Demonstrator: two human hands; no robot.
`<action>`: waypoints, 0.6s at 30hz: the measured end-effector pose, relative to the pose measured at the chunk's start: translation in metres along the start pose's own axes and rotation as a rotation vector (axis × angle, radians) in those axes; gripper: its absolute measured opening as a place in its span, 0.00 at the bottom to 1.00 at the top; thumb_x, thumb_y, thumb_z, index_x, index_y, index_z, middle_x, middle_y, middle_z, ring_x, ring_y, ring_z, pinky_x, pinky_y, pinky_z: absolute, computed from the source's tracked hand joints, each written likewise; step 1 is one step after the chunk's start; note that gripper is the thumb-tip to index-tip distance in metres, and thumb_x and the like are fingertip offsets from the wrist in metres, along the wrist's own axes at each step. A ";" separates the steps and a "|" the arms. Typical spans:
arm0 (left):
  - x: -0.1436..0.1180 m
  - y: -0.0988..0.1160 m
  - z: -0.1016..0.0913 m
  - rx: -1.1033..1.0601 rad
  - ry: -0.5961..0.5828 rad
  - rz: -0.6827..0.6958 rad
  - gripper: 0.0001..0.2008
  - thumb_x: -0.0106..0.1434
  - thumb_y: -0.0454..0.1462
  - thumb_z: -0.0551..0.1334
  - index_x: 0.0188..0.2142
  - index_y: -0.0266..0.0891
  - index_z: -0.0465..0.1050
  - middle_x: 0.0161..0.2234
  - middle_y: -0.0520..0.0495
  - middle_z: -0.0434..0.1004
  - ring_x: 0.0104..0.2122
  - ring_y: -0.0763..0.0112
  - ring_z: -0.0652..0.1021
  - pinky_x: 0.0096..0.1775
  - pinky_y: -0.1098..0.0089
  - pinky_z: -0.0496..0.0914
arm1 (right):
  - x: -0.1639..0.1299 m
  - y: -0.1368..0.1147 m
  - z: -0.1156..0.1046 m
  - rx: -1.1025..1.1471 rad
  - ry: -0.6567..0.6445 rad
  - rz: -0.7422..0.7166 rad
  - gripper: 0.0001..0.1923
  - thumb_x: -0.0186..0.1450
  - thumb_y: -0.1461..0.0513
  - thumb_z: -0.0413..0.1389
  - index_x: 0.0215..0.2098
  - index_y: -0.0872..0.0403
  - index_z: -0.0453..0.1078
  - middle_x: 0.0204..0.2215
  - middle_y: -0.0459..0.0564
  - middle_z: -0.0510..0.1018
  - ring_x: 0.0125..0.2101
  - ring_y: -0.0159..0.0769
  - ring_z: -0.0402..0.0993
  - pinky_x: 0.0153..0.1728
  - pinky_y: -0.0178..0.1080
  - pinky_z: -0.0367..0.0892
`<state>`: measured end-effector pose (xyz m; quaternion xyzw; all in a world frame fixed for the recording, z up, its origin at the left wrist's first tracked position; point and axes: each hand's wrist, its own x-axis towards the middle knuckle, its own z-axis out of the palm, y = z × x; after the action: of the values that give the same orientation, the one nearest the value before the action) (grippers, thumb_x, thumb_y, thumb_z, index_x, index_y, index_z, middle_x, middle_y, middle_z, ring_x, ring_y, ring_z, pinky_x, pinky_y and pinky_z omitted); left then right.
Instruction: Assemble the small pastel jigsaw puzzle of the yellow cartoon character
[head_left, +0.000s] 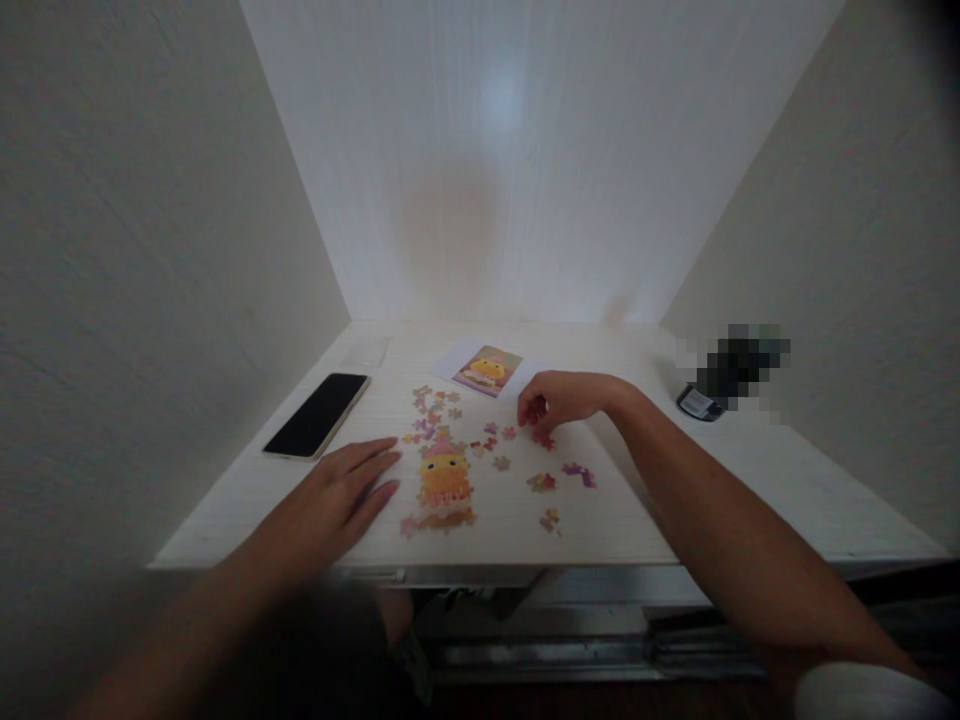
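A partly joined jigsaw puzzle (445, 485) lies on the white table, showing a yellow figure with a pink hat. My left hand (352, 485) rests flat just left of it, fingers stretched and holding nothing. To the upper right, my right hand (559, 398) is curled with its fingertips down on a pink puzzle piece (544, 439); its fingers partly hide what is under them. Loose pieces (501, 463) are scattered between the hand and the joined part. Several more, such as a purple cluster (580, 474), lie nearer me on the right.
A picture card (487, 370) of the figure lies behind the pieces on white paper. A phone (319, 415) with a dark screen is at the left, near a clear plastic sheet (366, 351). At the right stands a dark, partly blurred object (701, 402). Walls (525, 200) enclose the table.
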<state>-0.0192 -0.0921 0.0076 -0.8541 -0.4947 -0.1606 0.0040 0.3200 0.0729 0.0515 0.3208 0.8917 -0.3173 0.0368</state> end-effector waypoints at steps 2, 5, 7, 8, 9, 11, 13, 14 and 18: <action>-0.001 -0.001 0.000 0.007 0.018 -0.005 0.23 0.70 0.47 0.52 0.57 0.37 0.69 0.59 0.38 0.68 0.57 0.55 0.70 0.59 0.52 0.65 | 0.003 -0.001 0.003 -0.008 0.019 -0.022 0.11 0.54 0.62 0.66 0.36 0.55 0.78 0.26 0.46 0.80 0.26 0.31 0.73 0.28 0.33 0.65; -0.002 -0.002 0.001 0.008 0.029 -0.009 0.23 0.70 0.47 0.52 0.56 0.36 0.70 0.58 0.37 0.69 0.57 0.55 0.70 0.59 0.52 0.65 | 0.012 -0.013 0.012 -0.053 0.130 -0.121 0.10 0.58 0.60 0.64 0.38 0.55 0.79 0.29 0.48 0.80 0.29 0.31 0.72 0.30 0.33 0.64; -0.002 -0.002 0.001 0.004 0.022 -0.017 0.23 0.70 0.47 0.52 0.56 0.36 0.70 0.58 0.37 0.68 0.57 0.55 0.70 0.59 0.52 0.65 | 0.018 -0.024 0.020 -0.083 0.185 -0.158 0.11 0.59 0.60 0.63 0.39 0.55 0.79 0.31 0.50 0.80 0.31 0.31 0.72 0.32 0.33 0.64; -0.001 -0.001 0.001 0.002 0.020 -0.022 0.23 0.70 0.47 0.52 0.57 0.36 0.69 0.58 0.37 0.68 0.57 0.55 0.70 0.59 0.52 0.65 | 0.021 -0.028 0.024 -0.095 0.196 -0.169 0.12 0.59 0.60 0.64 0.40 0.54 0.79 0.32 0.50 0.79 0.31 0.32 0.72 0.33 0.33 0.65; -0.001 -0.001 0.000 0.000 0.017 -0.027 0.23 0.70 0.46 0.52 0.57 0.37 0.69 0.58 0.37 0.68 0.57 0.55 0.70 0.59 0.52 0.64 | 0.023 -0.032 0.028 -0.104 0.202 -0.180 0.12 0.59 0.60 0.64 0.41 0.54 0.79 0.32 0.50 0.79 0.31 0.32 0.72 0.33 0.34 0.65; -0.001 0.000 -0.002 -0.007 0.022 -0.030 0.22 0.70 0.46 0.53 0.57 0.38 0.69 0.59 0.38 0.67 0.58 0.55 0.69 0.60 0.52 0.64 | 0.026 -0.037 0.034 -0.124 0.219 -0.211 0.14 0.59 0.59 0.64 0.42 0.54 0.79 0.32 0.51 0.79 0.32 0.33 0.71 0.34 0.34 0.65; -0.001 0.000 -0.004 -0.022 0.036 -0.024 0.21 0.70 0.45 0.53 0.57 0.39 0.68 0.59 0.38 0.66 0.58 0.56 0.69 0.60 0.52 0.64 | 0.028 -0.039 0.039 -0.151 0.230 -0.247 0.13 0.60 0.59 0.63 0.42 0.54 0.79 0.33 0.51 0.78 0.32 0.33 0.71 0.36 0.35 0.65; -0.001 0.001 -0.006 -0.030 0.041 -0.020 0.21 0.70 0.44 0.53 0.57 0.39 0.68 0.60 0.39 0.66 0.58 0.56 0.69 0.60 0.52 0.64 | 0.028 -0.040 0.041 -0.165 0.231 -0.261 0.12 0.60 0.59 0.63 0.42 0.54 0.79 0.33 0.52 0.78 0.32 0.33 0.70 0.36 0.36 0.64; -0.002 0.005 -0.011 -0.053 0.040 -0.007 0.20 0.70 0.43 0.53 0.59 0.40 0.66 0.60 0.39 0.65 0.59 0.56 0.68 0.61 0.52 0.63 | 0.030 -0.039 0.046 -0.137 0.221 -0.261 0.09 0.61 0.61 0.61 0.39 0.55 0.78 0.37 0.53 0.77 0.33 0.32 0.70 0.37 0.36 0.65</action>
<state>-0.0189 -0.0985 0.0185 -0.8488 -0.4931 -0.1906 -0.0091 0.2667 0.0385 0.0282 0.2320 0.9439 -0.2206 -0.0809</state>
